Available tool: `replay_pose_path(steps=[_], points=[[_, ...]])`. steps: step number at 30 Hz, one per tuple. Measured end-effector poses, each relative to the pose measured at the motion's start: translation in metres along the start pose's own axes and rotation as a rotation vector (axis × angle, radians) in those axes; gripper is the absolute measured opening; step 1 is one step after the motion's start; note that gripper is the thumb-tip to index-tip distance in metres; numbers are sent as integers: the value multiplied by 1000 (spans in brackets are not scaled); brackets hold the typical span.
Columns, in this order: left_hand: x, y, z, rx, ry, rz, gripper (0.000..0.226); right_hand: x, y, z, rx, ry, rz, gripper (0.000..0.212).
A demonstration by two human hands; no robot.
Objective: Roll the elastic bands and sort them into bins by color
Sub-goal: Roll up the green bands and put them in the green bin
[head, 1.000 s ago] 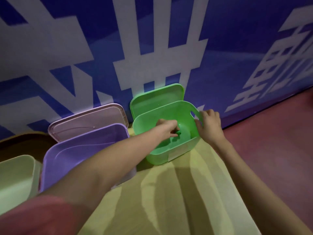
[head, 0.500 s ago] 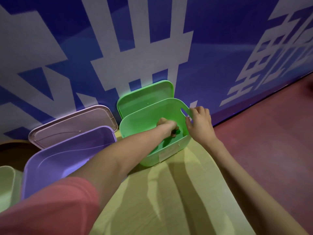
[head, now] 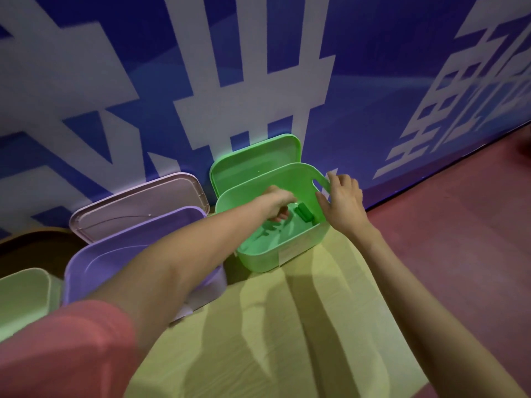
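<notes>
A green bin [head: 260, 261] stands on the pale wooden table [head: 258, 340] against the wall, with its green lid [head: 253, 165] leaning upright behind it. A rolled green elastic band [head: 304, 212] lies inside, near the right wall. My left hand [head: 277, 203] is down in the bin just left of the roll. Its fingers are loosely curled and hold nothing. My right hand [head: 343, 203] grips the bin's right wall by the handle cut-out, thumb inside and fingers outside.
A purple bin [head: 120, 254] stands left of the green one, partly under my left forearm, with a pink lid [head: 138, 202] propped behind it. A pale green bin [head: 23, 297] sits at the far left. The blue-and-white wall is close behind. Red floor [head: 459, 239] lies to the right.
My left hand has let go of the green roll, which now lies apart from it in the bin. The right hand keeps its grip on the bin wall.
</notes>
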State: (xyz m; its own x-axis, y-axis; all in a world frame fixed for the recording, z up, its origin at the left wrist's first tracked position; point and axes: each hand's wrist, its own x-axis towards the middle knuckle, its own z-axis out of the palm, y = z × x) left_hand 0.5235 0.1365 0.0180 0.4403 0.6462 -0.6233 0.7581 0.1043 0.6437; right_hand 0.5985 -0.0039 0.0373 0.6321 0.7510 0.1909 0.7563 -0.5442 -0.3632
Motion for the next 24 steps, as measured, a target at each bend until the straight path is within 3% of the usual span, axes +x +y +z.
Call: replay_pose_path(steps=[5,11,16,19,22,24], points=[[-52,-11,-50,-98,115,333,13,-20,-45,-15,98,142,-98,51],[-157,-68,-106,-241,47,520,15,-86,-118,-28,364,241,-277,43],[-231,-160,-144,-307,85,528,11,-162,-170,-12,479,85,-438,40],[-262,-224,-163,-266,105,456,12,-204,-193,11,499,-125,-494,40],[-282,-291,-174,-158,141,347,13,-241,-210,35,488,-325,-546,39],[-289,-335,-176,36,184,298,13,-263,-220,50,461,-448,-555,38]])
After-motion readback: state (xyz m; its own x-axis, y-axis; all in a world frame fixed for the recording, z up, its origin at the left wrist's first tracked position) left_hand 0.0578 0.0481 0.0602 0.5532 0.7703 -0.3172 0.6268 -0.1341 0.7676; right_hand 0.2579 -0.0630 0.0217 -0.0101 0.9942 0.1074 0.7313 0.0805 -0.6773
